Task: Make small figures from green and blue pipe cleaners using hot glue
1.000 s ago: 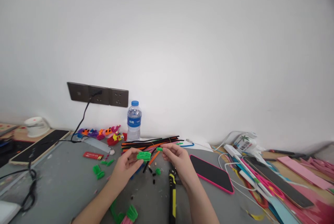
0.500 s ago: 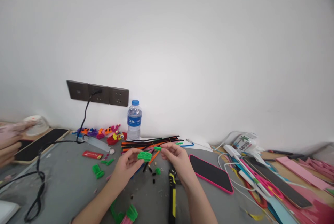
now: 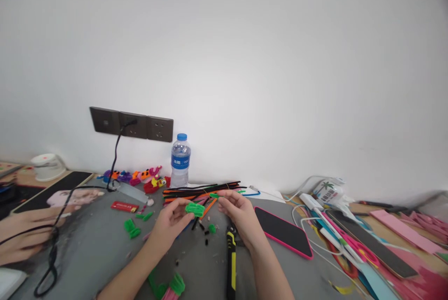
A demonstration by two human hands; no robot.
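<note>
Our left hand (image 3: 170, 222) has its grip closed on a bright green, fuzzy coiled pipe-cleaner piece (image 3: 194, 208), pinched between thumb and fingertips just above the grey desk (image 3: 91, 248). Our right hand (image 3: 239, 213) pinches a short green pipe-cleaner stub (image 3: 213, 195) between thumb and forefinger, its grip closed on it, a little higher than and just right of the coiled piece; the two green pieces are near each other but apart.

Below our hands, small black and green pipe-cleaner offcuts (image 3: 208, 233) lie scattered on the desk. Just beside our right wrist lies a pair of pliers with yellow-and-black handles (image 3: 230, 262), pointing away from us. Right of it rests a dark phone in a pink case (image 3: 283, 231), face up. Behind our hands a bundle of long black and orange pipe cleaners (image 3: 201, 190) lies across the desk, and beyond that a clear plastic water bottle with a blue cap (image 3: 180, 161) stands upright against the white wall, beneath a dark row of wall sockets (image 3: 131, 125).

Left of our left hand are two small green coiled pieces (image 3: 131, 228) and a flat red packet (image 3: 124, 206); further back, colourful pipe-cleaner figures (image 3: 142, 178) line the wall. At the far left edge another person's hand (image 3: 21, 234) rests near a black cable (image 3: 52, 248).
</note>
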